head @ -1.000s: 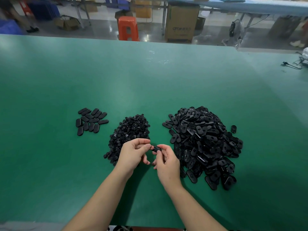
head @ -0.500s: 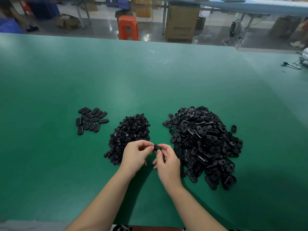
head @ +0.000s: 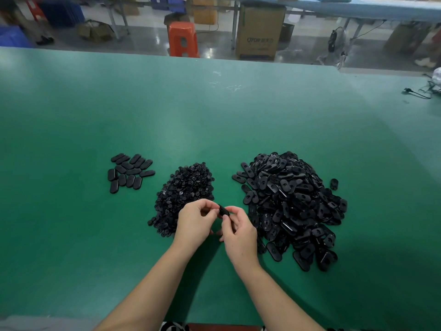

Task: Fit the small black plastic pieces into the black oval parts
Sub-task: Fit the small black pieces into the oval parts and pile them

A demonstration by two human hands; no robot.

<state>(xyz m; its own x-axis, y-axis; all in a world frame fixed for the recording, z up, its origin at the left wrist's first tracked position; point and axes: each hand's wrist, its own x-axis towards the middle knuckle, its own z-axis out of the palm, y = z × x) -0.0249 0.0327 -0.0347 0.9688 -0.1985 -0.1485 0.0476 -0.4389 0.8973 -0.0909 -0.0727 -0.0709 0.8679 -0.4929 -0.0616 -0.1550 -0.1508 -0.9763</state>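
- Left hand (head: 196,223) and right hand (head: 238,231) both pinch one black oval plastic part (head: 223,211), held above the green bench (head: 214,120), fingers curled tight round it.
- Heap of small black plastic pieces (head: 183,194) at eleven o'clock of the hands; pile of unfitted oval parts (head: 291,206) at three o'clock.
- Risk: a crooked press could pop the small piece loose into either pile!

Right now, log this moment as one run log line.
phase: fitting | left hand and right hand: pinch one oval part | small pieces pile left | oval parts pile right
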